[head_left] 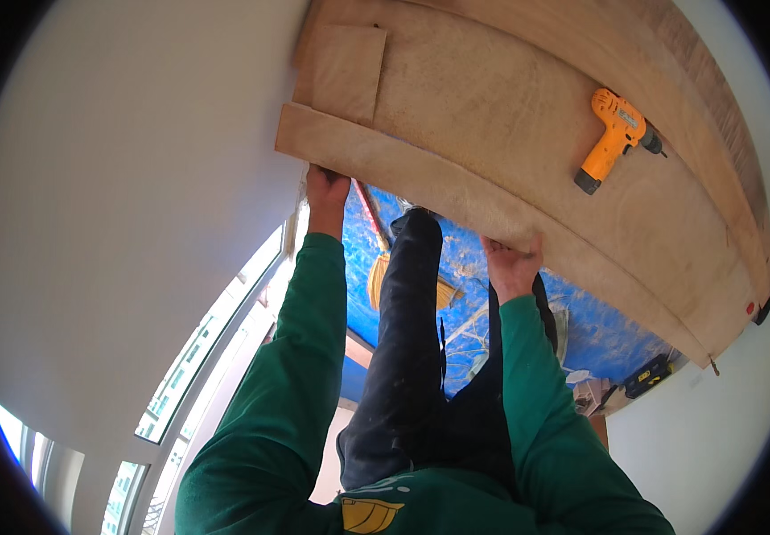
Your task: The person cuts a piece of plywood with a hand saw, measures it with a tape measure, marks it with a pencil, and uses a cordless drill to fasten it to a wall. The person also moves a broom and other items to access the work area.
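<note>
A long, narrow wooden board [403, 165] runs along the near edge of a wide wooden surface [483, 98]. Close to the board's left end, my left hand [327, 189] grips its near edge from below, with the fingers mostly hidden behind the wood. Farther right, my right hand [513, 265] holds the same edge, its thumb up against the board's face and its other fingers partly out of sight. An orange cordless drill [615, 135] with a black chuck and bit lies on the wooden surface, apart from both hands.
A smaller rectangular wood piece [342, 73] rests at the surface's left end. Below, a blue sheet [478, 267] covered in dust carries a broom [379, 278]. A black-and-yellow tool [648, 376] lies at the lower right. Windows [215, 334] and a pale wall [126, 169] are on the left.
</note>
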Available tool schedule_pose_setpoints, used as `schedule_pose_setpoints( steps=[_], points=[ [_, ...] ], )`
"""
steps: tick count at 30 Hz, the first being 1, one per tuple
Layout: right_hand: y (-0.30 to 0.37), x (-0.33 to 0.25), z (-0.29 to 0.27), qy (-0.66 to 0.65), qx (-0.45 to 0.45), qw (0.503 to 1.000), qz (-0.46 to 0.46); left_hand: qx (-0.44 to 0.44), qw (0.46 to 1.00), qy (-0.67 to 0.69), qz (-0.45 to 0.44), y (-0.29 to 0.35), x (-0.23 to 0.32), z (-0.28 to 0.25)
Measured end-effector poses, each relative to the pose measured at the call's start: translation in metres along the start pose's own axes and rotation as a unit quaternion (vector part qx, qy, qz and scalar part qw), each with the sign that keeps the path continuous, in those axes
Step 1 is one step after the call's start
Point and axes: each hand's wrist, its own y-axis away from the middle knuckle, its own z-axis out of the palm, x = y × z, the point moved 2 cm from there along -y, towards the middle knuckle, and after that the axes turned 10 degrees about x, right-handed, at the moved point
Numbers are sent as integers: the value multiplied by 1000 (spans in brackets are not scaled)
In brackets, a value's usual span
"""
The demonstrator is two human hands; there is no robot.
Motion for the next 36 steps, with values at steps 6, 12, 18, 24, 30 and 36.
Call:
schedule_pose_setpoints(
  steps=[6,12,18,24,30,36],
  points=[
    [0,2,10,26,33,999,11,41,995,88,9,38,9,36],
    [12,1,17,62,21,998,7,-13,997,1,82,51,20,54],
    [6,-7,25,91,14,996,17,-23,995,-81,57,43,23,57],
    [2,-5,24,147,45,988,15,-1,996,-77,44,41,23,56],
    [-3,-5,27,209,39,977,23,-11,993,-105,55,33,27,54],
    [6,-16,28,233,42,971,40,-16,989,-142,31,42,34,58]
  ],
)
